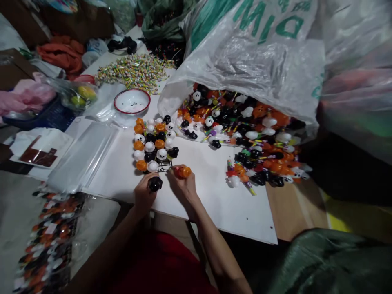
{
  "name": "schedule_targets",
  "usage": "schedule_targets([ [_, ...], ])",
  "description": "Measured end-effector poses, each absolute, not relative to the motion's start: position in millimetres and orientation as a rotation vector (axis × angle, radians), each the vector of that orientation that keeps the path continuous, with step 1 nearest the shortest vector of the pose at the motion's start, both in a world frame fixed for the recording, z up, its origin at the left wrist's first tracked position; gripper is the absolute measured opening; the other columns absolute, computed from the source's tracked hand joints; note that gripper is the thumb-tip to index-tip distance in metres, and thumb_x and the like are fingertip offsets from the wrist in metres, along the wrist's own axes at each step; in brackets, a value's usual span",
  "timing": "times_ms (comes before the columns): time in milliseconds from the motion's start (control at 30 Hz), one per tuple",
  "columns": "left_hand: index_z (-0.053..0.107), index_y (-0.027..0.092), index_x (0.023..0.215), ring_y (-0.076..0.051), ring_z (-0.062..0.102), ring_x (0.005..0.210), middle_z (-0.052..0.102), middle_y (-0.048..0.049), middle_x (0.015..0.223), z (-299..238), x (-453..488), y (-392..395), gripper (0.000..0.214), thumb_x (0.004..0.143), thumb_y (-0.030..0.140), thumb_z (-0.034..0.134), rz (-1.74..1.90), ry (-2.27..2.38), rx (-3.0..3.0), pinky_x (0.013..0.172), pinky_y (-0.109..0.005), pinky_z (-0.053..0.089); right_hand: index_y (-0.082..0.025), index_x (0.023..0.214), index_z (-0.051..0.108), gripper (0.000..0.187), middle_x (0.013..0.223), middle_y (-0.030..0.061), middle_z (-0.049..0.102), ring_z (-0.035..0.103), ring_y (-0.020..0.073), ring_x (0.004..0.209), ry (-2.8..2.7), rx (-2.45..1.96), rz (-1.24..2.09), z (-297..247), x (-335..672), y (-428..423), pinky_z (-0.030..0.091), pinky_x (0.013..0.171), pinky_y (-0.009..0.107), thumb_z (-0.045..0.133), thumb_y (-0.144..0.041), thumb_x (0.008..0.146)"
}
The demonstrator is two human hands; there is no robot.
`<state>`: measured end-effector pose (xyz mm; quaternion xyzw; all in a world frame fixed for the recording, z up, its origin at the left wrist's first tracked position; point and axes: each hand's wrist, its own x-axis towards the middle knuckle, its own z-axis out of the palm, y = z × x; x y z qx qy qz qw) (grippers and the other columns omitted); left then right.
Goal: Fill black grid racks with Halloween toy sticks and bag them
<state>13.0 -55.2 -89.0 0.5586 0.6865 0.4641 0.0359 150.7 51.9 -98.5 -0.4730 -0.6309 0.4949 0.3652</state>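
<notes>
My left hand (144,192) is closed around a piece with a round black head (155,183), near the table's front edge. Between the fingers of my right hand (183,185) is a piece with an orange pumpkin-like head (184,172). Just ahead of both hands, a black grid rack (165,166) shows a few bare cells at its near right corner. Rows of orange, white and black topped pieces (150,147) stand upright in the rest of it. The lower parts of both held pieces are hidden by my fingers.
A large white sack (251,61) spills many similar pieces (269,163) onto the right of the white table (214,204). Clear plastic bags (85,157) lie left. Behind stand a red-rimmed bowl (132,102) and a heap of small candy-like bits (131,71). Packed pieces (49,241) lie lower left.
</notes>
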Motion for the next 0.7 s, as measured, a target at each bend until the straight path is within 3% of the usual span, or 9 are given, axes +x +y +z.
schedule_targets([
  [100,0.068,0.019,0.098,-0.021,0.071,0.094,0.075,-0.0081,0.100,-97,24,-52,0.015,0.087,0.020,0.057,1.405,2.065,1.627,0.087,-0.035,0.058,-0.016,0.095,0.066,0.027,0.089,0.0074,0.071,0.064,0.0202,0.080,-1.674,-1.158,1.237,-100,148,57,0.053,0.073,0.030,0.062,-0.039,0.081],
  [367,0.068,0.019,0.100,-0.021,0.073,0.091,0.076,-0.0083,0.099,-104,20,-79,0.024,0.087,0.038,0.062,1.347,2.094,1.241,0.086,-0.035,0.059,-0.017,0.096,0.061,0.020,0.094,0.0101,0.065,0.060,0.0219,0.083,-2.134,-1.061,1.027,-106,124,47,0.049,0.078,0.033,0.044,-0.020,0.086],
  [500,0.070,0.019,0.098,-0.022,0.072,0.095,0.076,-0.0089,0.101,-107,22,-76,0.029,0.083,0.043,0.062,1.254,2.099,1.103,0.092,-0.037,0.056,-0.016,0.105,0.061,0.023,0.105,0.0129,0.064,0.060,0.0230,0.087,-2.281,-1.104,0.957,-100,112,53,0.048,0.080,0.033,0.045,-0.019,0.089],
  [633,0.074,0.020,0.093,-0.026,0.072,0.094,0.077,-0.0097,0.095,-113,22,-73,0.027,0.081,0.042,0.062,1.164,2.162,1.046,0.090,-0.041,0.056,-0.016,0.101,0.062,0.019,0.098,0.0097,0.064,0.060,0.0204,0.085,-2.197,-1.083,1.073,-88,118,57,0.048,0.078,0.031,0.048,-0.022,0.091],
  [700,0.074,0.020,0.095,-0.027,0.072,0.097,0.077,-0.0103,0.098,-116,24,-71,0.028,0.083,0.040,0.060,1.140,2.164,1.036,0.092,-0.042,0.056,-0.016,0.109,0.062,0.022,0.095,0.0069,0.064,0.060,0.0181,0.082,-2.123,-1.020,1.189,-80,136,49,0.048,0.075,0.029,0.051,-0.024,0.091],
])
